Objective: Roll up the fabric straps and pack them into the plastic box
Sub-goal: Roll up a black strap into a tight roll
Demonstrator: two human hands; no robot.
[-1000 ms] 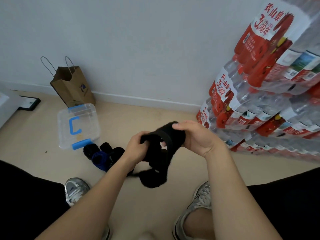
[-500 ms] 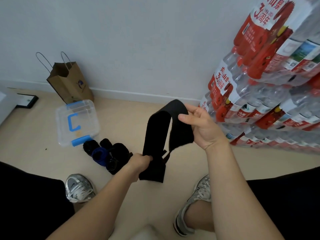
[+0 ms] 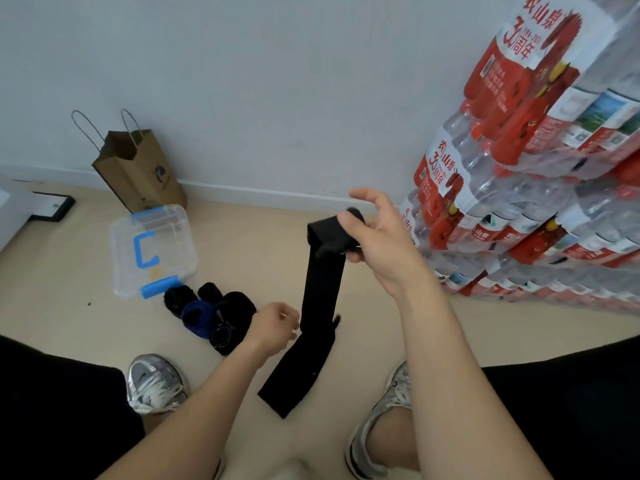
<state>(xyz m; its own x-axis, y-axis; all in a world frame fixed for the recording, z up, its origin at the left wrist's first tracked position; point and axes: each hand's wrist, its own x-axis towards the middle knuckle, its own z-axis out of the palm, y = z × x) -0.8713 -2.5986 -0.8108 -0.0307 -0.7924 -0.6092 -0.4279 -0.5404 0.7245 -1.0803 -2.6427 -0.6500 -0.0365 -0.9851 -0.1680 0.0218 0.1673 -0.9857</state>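
strap hangs pinched in right hand; left hand beside midsection

The right hand is raised in front of the body, palm turned to the left. Its thumb and lower fingers pinch the folded top end of a long black fabric strap, while the index finger stands free above. The left hand is lower, with fingers curled just at the strap's left edge; the blur hides whether it grips. Both bare forearms reach forward.
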